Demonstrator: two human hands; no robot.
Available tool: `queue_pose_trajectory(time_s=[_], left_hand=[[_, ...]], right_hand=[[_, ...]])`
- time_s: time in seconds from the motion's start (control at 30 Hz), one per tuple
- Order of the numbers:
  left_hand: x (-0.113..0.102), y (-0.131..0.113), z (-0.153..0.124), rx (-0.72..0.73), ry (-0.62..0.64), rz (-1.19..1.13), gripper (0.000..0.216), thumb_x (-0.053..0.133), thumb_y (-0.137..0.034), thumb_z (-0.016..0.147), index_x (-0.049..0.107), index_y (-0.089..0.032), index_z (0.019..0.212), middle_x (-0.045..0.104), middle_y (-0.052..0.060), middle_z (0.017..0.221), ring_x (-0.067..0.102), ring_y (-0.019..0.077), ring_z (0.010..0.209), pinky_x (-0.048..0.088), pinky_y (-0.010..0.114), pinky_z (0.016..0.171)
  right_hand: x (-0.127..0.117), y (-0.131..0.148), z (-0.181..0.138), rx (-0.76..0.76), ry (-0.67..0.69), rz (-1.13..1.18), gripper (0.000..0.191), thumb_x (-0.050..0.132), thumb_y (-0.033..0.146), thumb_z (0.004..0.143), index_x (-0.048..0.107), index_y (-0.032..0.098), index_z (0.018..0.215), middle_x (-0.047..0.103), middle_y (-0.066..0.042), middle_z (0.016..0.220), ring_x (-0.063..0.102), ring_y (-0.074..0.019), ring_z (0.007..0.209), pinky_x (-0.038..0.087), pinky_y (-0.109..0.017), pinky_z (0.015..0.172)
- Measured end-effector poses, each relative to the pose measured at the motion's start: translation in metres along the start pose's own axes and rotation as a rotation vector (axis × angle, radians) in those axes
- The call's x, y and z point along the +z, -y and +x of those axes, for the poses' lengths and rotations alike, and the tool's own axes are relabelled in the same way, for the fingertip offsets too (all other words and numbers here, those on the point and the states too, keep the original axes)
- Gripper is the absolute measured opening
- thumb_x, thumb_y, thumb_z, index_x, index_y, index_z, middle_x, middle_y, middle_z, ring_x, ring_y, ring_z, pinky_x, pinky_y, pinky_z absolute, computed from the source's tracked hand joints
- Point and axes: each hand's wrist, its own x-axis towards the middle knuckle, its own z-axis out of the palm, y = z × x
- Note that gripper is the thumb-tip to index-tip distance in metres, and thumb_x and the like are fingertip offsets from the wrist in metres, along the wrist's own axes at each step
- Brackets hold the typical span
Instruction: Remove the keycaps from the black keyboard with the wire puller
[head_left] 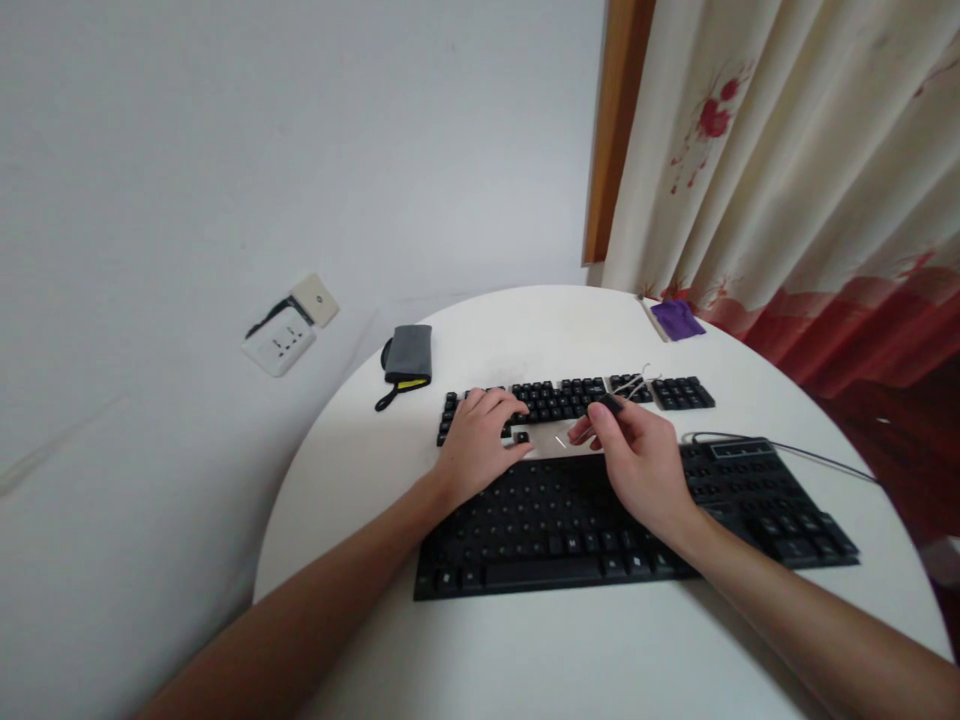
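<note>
A black keyboard [540, 520] lies across the table, most of its upper rows stripped to bare key posts, with keycaps still on the bottom row and the right side. Behind it, rows of loose black keycaps [559, 402] sit on a pale sheet [551, 440]. My left hand [480, 440] rests over the left end of these rows, holding nothing, thumb and index finger apart around a single keycap [523, 437]. Over the keyboard, my right hand [645, 460] grips a wire keycap puller [613, 403] by its dark handle, wire loops pointing away. The right fingertips are partly hidden.
A dark grey pouch [409, 352] with a yellow edge stands at the table's back left. A purple cloth [676, 320] lies at the back right. The keyboard's cable [795, 452] runs off the right edge. A wall socket [279, 342] and a curtain [750, 180] flank the table.
</note>
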Motion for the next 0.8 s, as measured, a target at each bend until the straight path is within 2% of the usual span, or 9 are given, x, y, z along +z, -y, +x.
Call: queue_pose_trajectory(time_s=[0.17, 0.8], left_hand=[[0.0027, -0.0001, -0.0001, -0.040, -0.026, 0.031, 0.046, 0.083, -0.023, 0.071, 0.066, -0.025, 0.114, 0.064, 0.005, 0.118, 0.051, 0.0281, 0.108, 0.042, 0.045, 0.096], [0.0034, 0.0030, -0.0005, -0.088, -0.031, 0.081, 0.040, 0.077, -0.020, 0.075, 0.067, -0.026, 0.113, 0.065, 0.005, 0.117, 0.051, 0.0297, 0.106, 0.041, 0.046, 0.090]], right_hand=[[0.0000, 0.0011, -0.0005, -0.006, 0.007, -0.006, 0.039, 0.049, 0.039, 0.100, 0.070, 0.017, 0.075, 0.072, -0.005, 0.074, 0.063, -0.0152, 0.066, 0.049, -0.027, 0.063], [-0.0020, 0.0012, 0.0002, -0.002, 0.045, -0.014, 0.039, 0.049, 0.040, 0.099, 0.069, 0.017, 0.075, 0.072, -0.005, 0.074, 0.064, -0.0160, 0.067, 0.049, -0.028, 0.065]])
